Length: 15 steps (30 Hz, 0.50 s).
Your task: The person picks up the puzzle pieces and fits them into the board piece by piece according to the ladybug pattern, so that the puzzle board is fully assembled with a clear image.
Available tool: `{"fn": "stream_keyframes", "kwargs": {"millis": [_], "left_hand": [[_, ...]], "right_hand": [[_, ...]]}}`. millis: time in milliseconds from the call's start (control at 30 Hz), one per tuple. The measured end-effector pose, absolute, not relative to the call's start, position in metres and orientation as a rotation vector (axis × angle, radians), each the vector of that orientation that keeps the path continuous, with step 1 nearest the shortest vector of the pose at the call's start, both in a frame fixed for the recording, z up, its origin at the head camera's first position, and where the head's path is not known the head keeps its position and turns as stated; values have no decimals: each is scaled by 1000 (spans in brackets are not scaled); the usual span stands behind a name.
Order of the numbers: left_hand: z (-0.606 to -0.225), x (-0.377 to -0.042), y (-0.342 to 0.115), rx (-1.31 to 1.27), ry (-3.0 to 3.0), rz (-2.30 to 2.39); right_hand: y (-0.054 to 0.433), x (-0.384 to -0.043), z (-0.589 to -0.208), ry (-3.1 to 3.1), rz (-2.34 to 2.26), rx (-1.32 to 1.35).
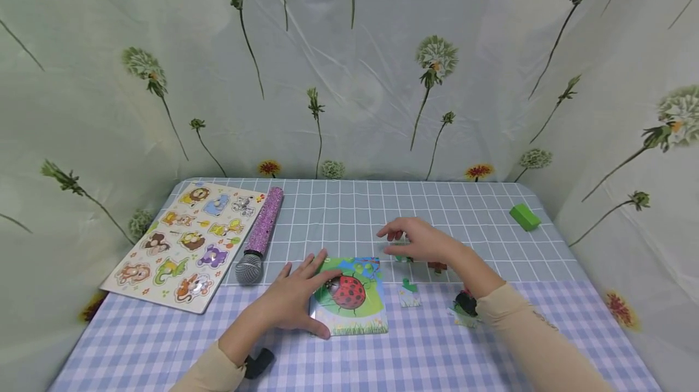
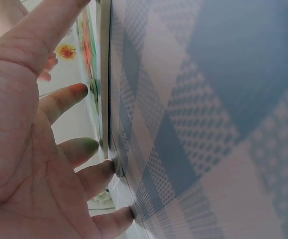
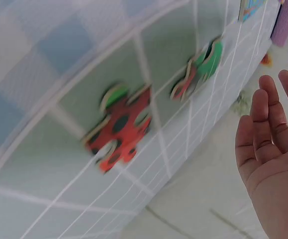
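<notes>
A square ladybug puzzle board (image 1: 357, 319) lies flat on the table. My left hand (image 1: 289, 298) spreads its fingers at the board's left side, index finger over the picture, thumb by the lower left corner. In the left wrist view, fingertips (image 2: 79, 90) meet the board's edge (image 2: 105, 74). My right hand (image 1: 417, 239) hovers right of the board with loosely bent fingers and holds nothing. Below it lie a red black-spotted puzzle piece (image 3: 121, 127) and a green-and-red piece (image 3: 201, 69), partly hidden by the hand in the head view.
Closer to me lie a flowery puzzle piece (image 1: 409, 298) and another piece (image 1: 464, 319) under the right wrist. On the left are an animal peg puzzle (image 1: 185, 240) and a pink glittery microphone (image 1: 264, 222). A green block (image 1: 525, 216) sits at the far right.
</notes>
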<state>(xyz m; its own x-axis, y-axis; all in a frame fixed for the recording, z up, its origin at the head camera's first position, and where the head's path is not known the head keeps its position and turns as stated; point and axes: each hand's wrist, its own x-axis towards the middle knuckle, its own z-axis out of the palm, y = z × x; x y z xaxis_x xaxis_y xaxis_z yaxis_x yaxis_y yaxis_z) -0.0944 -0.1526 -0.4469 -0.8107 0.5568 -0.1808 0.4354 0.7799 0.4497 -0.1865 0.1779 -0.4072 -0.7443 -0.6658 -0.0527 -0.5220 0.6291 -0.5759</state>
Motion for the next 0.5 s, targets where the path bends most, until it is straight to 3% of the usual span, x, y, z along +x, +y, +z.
{"fn": "stream_keyframes", "kwargs": {"millis": [500], "left_hand": [[-445, -93, -154, 781, 2681, 607]], "right_hand": [[213, -193, -415, 2651, -725, -795]]}}
